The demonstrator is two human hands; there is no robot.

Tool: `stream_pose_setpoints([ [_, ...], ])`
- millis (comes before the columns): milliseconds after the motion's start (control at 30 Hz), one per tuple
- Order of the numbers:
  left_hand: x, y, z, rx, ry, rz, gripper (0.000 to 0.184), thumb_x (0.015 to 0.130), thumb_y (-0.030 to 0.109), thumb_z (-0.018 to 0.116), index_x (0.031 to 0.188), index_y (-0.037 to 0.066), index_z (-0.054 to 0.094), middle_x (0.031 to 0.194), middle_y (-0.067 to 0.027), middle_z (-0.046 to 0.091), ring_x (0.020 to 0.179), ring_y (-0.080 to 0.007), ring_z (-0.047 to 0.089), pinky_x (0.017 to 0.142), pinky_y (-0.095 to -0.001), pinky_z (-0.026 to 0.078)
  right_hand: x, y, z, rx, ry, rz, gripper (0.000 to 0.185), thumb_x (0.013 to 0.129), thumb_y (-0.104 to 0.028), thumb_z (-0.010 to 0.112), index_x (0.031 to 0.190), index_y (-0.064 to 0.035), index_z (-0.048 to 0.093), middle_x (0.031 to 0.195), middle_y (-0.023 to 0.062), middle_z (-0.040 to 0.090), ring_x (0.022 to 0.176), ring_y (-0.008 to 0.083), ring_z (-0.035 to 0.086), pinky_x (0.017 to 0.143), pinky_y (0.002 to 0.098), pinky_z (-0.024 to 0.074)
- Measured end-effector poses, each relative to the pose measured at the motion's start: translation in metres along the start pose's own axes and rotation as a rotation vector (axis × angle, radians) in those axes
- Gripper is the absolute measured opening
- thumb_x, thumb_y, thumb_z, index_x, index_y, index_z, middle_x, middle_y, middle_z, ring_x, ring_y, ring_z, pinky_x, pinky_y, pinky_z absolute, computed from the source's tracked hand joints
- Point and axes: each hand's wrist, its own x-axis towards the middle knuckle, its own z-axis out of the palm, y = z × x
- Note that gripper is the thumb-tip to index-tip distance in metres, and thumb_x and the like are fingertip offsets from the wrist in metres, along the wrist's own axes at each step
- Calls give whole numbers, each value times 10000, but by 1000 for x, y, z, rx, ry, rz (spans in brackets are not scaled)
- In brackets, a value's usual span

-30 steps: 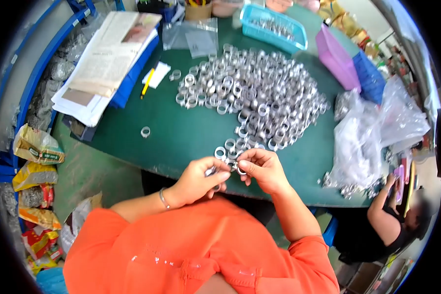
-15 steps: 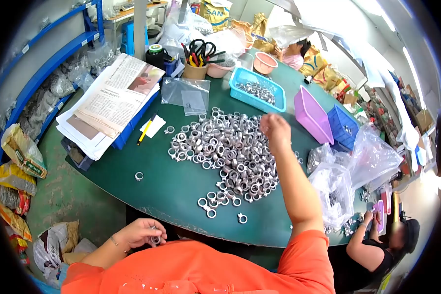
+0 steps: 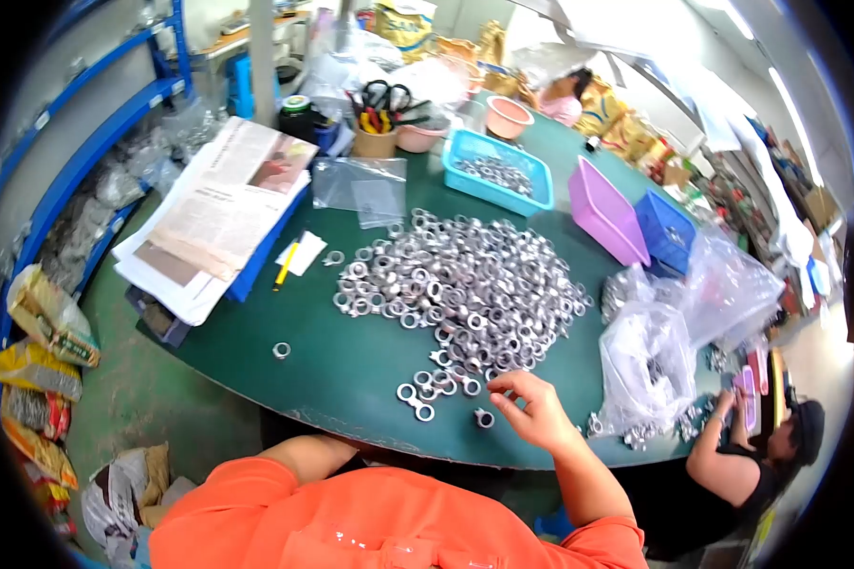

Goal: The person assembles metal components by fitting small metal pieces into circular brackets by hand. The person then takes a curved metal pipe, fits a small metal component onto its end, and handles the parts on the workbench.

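My right hand [image 3: 539, 413] hovers at the near edge of a big pile of grey metal rings [image 3: 474, 284], its thumb and fingers apart with nothing visible between them. Just left of its fingertips, a single metal ring [image 3: 484, 417] rests on the green table. A small cluster of rings [image 3: 425, 391] lies a little farther left, each with a small tab on its rim. My left forearm runs toward the table's near edge, and the left hand itself is hidden from sight.
A turquoise basket [image 3: 546, 201] holding metal parts stands behind the pile, with a purple basket [image 3: 603, 213] and a blue basket [image 3: 669, 228] to its right. Clear plastic bags [image 3: 645, 379] sit at right. Newspapers [image 3: 218, 209] lie at left. A co-worker [image 3: 731, 465] sits at far right.
My right hand has come back from the far side of the pile to the near edge. My left hand, earlier in front of me with a ring, has gone out of sight.
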Motion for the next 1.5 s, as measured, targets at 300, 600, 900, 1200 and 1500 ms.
stream_pose_setpoints([
  [300, -13, -2, 6, 352, 135, 101, 200, 814, 9, 582, 1014, -3, 569, 860, -131, 621, 793, -220, 624, 675, -328, 522, -47, 25, 42, -311, 169, 12, 454, 736, -192, 701, 1150, -90, 545, 1198, 186, 485, 1116, 369, 451, 931, 435, 381],
  [600, -46, 3, 40, 1238, 146, 103, 196, 807, 15, 586, 1001, -14, 577, 818, -126, 631, 786, -231, 628, 696, -351, 520, -14, 20, 129, -172, 166, -95, 531, 685, -215, 722, 1167, -136, 514, 1307, 183, 347, 1202, 393, 332, 957, 516, 306],
  [900, -92, 9, 102, 1578, 148, 193, 188, 798, -41, 580, 978, 12, 565, 857, -84, 601, 719, -156, 602, 581, -255, 491, -6, 34, 142, -311, 410, -204, 340, 653, -177, 668, 981, -113, 605, 1092, 140, 465, 1050, 312, 422, 854, 437, 337],
  [1200, -33, 3, 134, 2067, 203, 1148, 502, 651, -46, 679, 1118, -14, 498, 1079, -150, 464, 874, -285, 519, 730, -326, 448, -22, 46, 138, -132, 391, -254, 370, 650, -151, 678, 1006, -87, 600, 1151, 163, 506, 1031, 360, 491, 854, 459, 404],
  [1500, -33, -4, 129, 1694, 181, 1267, 321, 740, -10, 655, 1049, 9, 572, 990, -76, 535, 766, -126, 556, 626, -223, 465, -49, 42, 76, -114, 507, -60, 206, 723, 20, 576, 928, -5, 583, 947, 172, 574, 928, 347, 540, 832, 414, 438],
])
